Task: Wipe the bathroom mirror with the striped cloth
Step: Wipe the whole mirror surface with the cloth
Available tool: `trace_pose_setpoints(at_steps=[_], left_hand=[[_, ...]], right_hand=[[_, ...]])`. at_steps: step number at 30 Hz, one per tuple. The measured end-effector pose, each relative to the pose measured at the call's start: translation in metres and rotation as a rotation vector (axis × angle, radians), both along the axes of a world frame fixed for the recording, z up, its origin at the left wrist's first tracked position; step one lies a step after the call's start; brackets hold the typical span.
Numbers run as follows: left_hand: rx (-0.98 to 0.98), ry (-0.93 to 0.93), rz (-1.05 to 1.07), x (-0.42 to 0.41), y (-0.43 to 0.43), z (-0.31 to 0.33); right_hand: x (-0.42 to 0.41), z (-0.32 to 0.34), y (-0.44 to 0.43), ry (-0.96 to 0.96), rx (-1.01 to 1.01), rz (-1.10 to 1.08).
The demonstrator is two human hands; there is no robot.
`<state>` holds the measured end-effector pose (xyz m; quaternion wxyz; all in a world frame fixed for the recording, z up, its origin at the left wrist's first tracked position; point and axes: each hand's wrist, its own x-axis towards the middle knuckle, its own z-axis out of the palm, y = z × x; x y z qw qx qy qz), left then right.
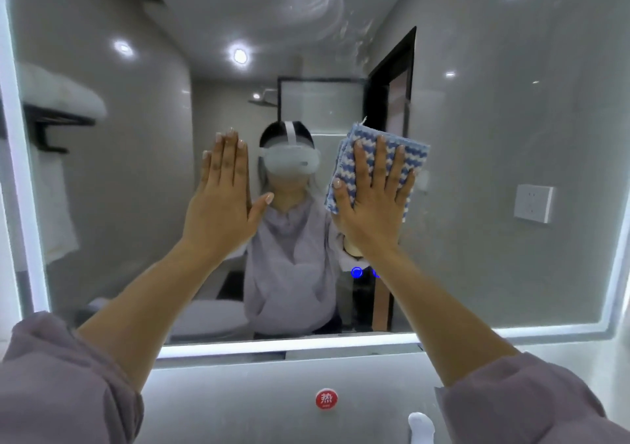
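Observation:
The bathroom mirror (494, 136) fills most of the view, framed by a lit white border. My right hand (373, 198) lies flat with fingers spread on the folded blue-and-white striped cloth (414, 152), pressing it against the glass a little right of centre. My left hand (221, 198) rests flat on the bare glass left of centre, fingers together and thumb out, holding nothing. Curved wipe streaks show on the glass at the upper middle, above the cloth.
Below the mirror runs a grey wall strip with a round red sticker (326, 398) and a white tap top (421, 425). Two blue touch lights (356, 272) glow on the glass under my right wrist. The reflection shows a towel rack at left and a wall socket at right.

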<state>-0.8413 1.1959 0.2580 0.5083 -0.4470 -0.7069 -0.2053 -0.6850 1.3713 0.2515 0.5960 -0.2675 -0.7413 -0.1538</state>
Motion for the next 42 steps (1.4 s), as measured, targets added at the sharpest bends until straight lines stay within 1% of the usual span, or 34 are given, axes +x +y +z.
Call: trace_pose_setpoints(at_steps=[2, 5, 10, 14, 18, 21, 29, 32, 34, 36, 42], left_hand=[[0.001, 0.007, -0.005, -0.001, 0.001, 0.0], [0.015, 0.011, -0.022, -0.002, 0.002, -0.001], [0.021, 0.013, -0.032, -0.005, 0.003, -0.002], [0.019, 0.014, -0.022, -0.004, 0.002, -0.002], [0.014, 0.017, -0.04, -0.002, 0.0, -0.001], [0.006, 0.016, -0.031, -0.001, -0.001, 0.0], [0.003, 0.015, -0.013, 0.001, -0.002, 0.0], [0.01, 0.017, -0.019, 0.001, -0.001, 0.0], [0.006, 0.01, -0.02, 0.001, -0.001, 0.0], [0.009, 0.01, -0.017, 0.0, -0.001, 0.0], [0.016, -0.002, -0.019, -0.001, 0.002, -0.001]], right_hand=[[-0.007, -0.009, -0.011, -0.027, -0.01, 0.021], [-0.016, -0.028, -0.022, -0.084, 0.026, 0.042], [-0.028, -0.059, -0.036, -0.124, 0.055, 0.042], [-0.023, -0.059, -0.033, -0.19, 0.092, 0.025], [-0.001, -0.057, -0.013, -0.347, 0.219, 0.022], [0.018, -0.054, 0.005, -0.403, 0.274, -0.009], [0.057, -0.056, 0.047, -0.317, 0.225, -0.068], [0.075, -0.057, 0.062, -0.245, 0.149, -0.107], [0.083, -0.059, 0.067, -0.168, 0.053, -0.122], [0.082, -0.063, 0.065, -0.103, -0.016, -0.124], [0.062, -0.064, 0.044, -0.04, -0.071, -0.085]])
